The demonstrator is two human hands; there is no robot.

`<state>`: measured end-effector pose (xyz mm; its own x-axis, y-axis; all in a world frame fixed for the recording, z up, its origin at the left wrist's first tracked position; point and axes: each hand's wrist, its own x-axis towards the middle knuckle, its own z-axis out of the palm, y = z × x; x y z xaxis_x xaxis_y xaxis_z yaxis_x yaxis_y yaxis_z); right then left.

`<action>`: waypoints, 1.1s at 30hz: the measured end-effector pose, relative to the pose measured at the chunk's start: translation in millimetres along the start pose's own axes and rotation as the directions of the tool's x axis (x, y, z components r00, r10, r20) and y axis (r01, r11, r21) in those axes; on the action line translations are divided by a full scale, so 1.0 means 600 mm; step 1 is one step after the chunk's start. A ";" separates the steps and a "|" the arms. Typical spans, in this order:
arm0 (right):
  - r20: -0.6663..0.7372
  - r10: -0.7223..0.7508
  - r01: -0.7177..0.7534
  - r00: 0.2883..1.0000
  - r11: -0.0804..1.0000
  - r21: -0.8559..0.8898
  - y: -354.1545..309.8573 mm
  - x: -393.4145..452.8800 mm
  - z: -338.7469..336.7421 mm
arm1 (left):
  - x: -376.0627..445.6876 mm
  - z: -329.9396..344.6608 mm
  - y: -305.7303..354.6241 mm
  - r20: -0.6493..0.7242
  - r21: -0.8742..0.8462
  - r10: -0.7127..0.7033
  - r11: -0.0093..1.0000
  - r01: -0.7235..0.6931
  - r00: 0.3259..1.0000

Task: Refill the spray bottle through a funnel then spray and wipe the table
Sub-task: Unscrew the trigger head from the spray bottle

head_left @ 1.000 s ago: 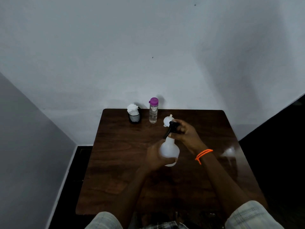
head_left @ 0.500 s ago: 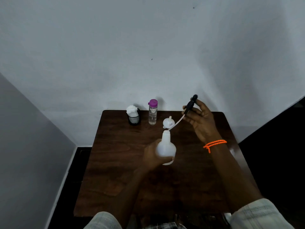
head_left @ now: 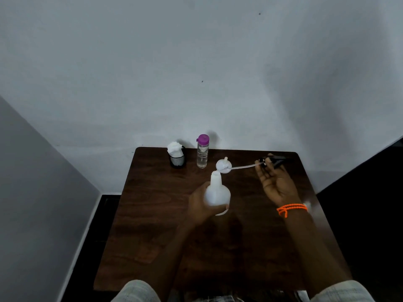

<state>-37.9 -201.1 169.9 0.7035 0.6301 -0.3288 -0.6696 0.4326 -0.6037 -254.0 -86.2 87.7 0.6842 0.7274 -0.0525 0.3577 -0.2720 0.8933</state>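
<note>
A dark wooden bench [head_left: 152,214] is seen set against a pale wall [head_left: 196,62], with every item placed toward its far half.

The left hand [head_left: 201,205] is wrapped around the lower body of the white spray bottle [head_left: 217,192]; the grip is closed on the bottle, which is held upright near the bench centre. The bottle neck is seen uncapped. Whether the base is lifted or resting on the bench cannot be told.

The right hand [head_left: 275,182] is positioned over the far right part of the bench, palm partly turned up. Its grip is closed at the fingertips on the black spray head [head_left: 272,159], held out sideways, well apart from the bottle. An orange bracelet [head_left: 291,209] is worn at the right wrist.

A clear water bottle [head_left: 202,152] with a purple cap is stood upright at the far edge. A black mesh holder [head_left: 177,160] stuffed with white tissue [head_left: 174,148] is stood just left of it.

A white funnel [head_left: 223,165] is placed just beyond the spray bottle neck.

The thin dip tube [head_left: 242,167] is seen running from the spray head leftward, its free end over the funnel.
</note>
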 end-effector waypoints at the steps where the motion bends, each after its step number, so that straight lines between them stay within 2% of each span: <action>1: -0.010 0.008 -0.007 1.000 0.999 0.036 0.002 0.001 -0.005 | 0.001 0.000 0.001 0.003 -0.003 0.000 1.000 0.000 1.000; 3: -0.026 0.012 -0.009 1.000 0.996 0.094 0.003 0.007 -0.012 | 0.006 0.002 0.001 0.011 -0.007 -0.005 1.000 0.005 1.000; 10: -0.041 0.017 -0.013 0.999 0.994 0.111 -0.001 0.024 -0.030 | 0.026 0.008 -0.002 0.016 0.018 -0.040 0.999 0.040 0.999; 16: -0.165 0.010 0.010 0.986 0.992 0.122 -0.007 0.038 -0.043 | 0.043 0.011 -0.003 0.040 0.008 -0.019 1.000 0.019 0.999; 25: -0.250 -0.062 0.123 0.966 0.964 0.236 -0.033 0.058 -0.073 | 0.069 0.025 -0.027 0.076 -0.017 -0.035 0.999 0.036 0.997; 30: -0.313 -0.060 0.122 0.948 0.976 0.181 -0.053 0.076 -0.115 | 0.081 0.048 -0.073 0.078 0.076 -0.141 0.988 0.135 0.987; 33: -0.395 -0.009 -0.014 0.919 0.998 -0.054 -0.037 0.102 -0.158 | 0.088 0.061 -0.105 0.086 0.080 -0.134 0.989 0.127 0.987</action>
<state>42.8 -233.5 94.3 0.7461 0.3204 -0.5837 -0.6655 0.3886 -0.6373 -217.0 -53.8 12.3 0.6826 0.7001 -0.2096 0.4913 -0.2272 0.8408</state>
